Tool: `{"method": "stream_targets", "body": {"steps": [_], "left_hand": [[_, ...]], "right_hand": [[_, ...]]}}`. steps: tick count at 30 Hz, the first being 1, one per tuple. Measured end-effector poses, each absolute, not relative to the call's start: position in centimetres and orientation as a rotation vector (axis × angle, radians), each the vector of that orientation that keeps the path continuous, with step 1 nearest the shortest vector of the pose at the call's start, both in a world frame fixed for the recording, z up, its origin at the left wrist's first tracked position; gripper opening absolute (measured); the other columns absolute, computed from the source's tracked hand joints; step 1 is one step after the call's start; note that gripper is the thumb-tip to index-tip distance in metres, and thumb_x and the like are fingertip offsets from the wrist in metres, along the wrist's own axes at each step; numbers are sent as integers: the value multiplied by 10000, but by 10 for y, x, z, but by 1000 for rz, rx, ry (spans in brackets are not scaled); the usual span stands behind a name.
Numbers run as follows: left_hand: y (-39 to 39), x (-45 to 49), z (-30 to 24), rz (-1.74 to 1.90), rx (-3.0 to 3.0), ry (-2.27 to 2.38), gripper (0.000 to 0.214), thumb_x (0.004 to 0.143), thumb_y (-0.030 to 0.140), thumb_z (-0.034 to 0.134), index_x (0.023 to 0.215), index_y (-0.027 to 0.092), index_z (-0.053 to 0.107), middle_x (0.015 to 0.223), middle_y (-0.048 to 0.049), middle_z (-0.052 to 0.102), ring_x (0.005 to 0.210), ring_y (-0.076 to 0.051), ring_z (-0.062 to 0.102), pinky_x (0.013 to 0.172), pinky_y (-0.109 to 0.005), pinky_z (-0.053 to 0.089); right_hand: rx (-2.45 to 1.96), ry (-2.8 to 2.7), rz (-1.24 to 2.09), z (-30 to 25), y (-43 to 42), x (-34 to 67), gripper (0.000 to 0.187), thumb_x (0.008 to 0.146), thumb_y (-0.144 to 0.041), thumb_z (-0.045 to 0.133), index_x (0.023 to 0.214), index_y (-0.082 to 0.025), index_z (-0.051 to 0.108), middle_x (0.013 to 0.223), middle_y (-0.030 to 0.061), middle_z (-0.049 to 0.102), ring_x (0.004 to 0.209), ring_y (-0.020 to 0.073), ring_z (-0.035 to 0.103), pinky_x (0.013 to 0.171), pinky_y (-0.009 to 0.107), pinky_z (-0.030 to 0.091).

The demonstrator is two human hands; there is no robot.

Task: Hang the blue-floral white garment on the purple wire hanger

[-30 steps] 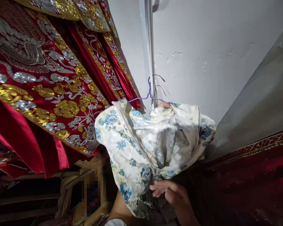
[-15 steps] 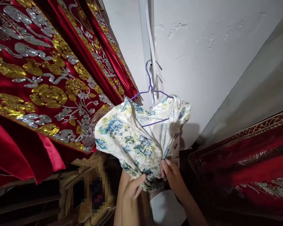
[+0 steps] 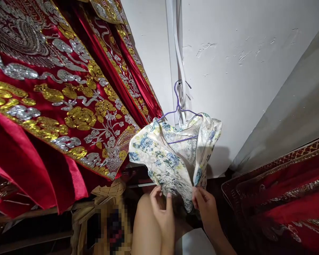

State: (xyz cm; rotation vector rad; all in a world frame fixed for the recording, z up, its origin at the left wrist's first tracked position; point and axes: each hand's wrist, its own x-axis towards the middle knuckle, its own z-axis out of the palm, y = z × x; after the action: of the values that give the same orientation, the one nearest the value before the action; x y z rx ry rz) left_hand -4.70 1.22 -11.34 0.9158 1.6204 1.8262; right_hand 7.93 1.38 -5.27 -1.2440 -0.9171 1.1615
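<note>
A white floral blouse (image 3: 172, 164) with blue and yellow flowers hangs by its shoulders on a purple hanger (image 3: 178, 106), its front parted at the neck. My right hand (image 3: 205, 202) pinches the blouse's front edge low down, on the right of the opening. At the lower left of the blouse is my left hand (image 3: 162, 207), thumb and fingers apart, the fingertips close to the cloth. Whether those fingertips touch it I cannot tell. The lower hem is partly hidden in shadow between the hands.
Red cloth with gold and silver sequin flowers (image 3: 81, 118) hangs on the left. Behind the blouse is a white wall (image 3: 228, 81) with a white strip running down it. Red patterned fabric (image 3: 289, 191) lies at right. Wooden furniture (image 3: 78, 223) stands lower left, near my bare knee (image 3: 145, 219).
My left hand's fingers have spread from the cloth. The blouse's lower front has swung and narrowed, while my right hand keeps its pinch. The whole view has shifted slightly.
</note>
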Motion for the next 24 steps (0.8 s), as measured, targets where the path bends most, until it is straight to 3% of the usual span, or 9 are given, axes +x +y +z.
{"method": "stream_targets", "body": {"steps": [3,6,13,16,19,24], "left_hand": [[6,-32,-110,1576,1144,1427,376,870,539,666,1016,194,635,987,-72,650,956,-236,622,889,-339,508],[5,-24,-106,1400,1250,1250,472,906,649,555,893,185,641,795,-44,618,770,-204,578,737,-301,500],[7,-14,-92,1302,1411,1188,551,971,656,402,782,179,603,809,-72,599,791,-223,553,722,-319,463],[7,-10,-91,1328,1356,1159,461,996,566,438,794,179,588,844,-57,577,813,-210,563,746,-309,449],[11,-14,-93,1331,1322,1191,357,1002,467,485,832,179,610,871,-55,598,852,-208,578,791,-308,445],[37,-35,-76,1212,1388,1324,211,988,359,511,972,197,645,936,-55,630,909,-212,590,824,-310,448]], "right_hand": [[-1229,-1012,1260,-52,10,62,507,804,-590,622,501,-222,450,474,-34,383,471,118,358,492,270,344],[-1257,-1051,1288,-52,9,59,442,801,-542,620,537,-220,471,494,-40,388,487,119,351,498,269,329],[-1099,-1192,1384,-51,7,83,416,863,-552,607,652,-194,588,548,-19,507,503,118,394,511,257,333],[-1143,-1070,1406,-57,16,93,445,832,-598,632,648,-200,559,536,-25,496,470,112,379,471,251,308],[-1236,-1025,1317,-69,47,100,423,820,-624,633,797,-203,597,551,-32,525,461,127,413,472,258,323],[-1426,-1290,1019,-96,129,95,430,830,-627,548,985,-227,553,696,17,648,588,211,587,575,314,428]]}}
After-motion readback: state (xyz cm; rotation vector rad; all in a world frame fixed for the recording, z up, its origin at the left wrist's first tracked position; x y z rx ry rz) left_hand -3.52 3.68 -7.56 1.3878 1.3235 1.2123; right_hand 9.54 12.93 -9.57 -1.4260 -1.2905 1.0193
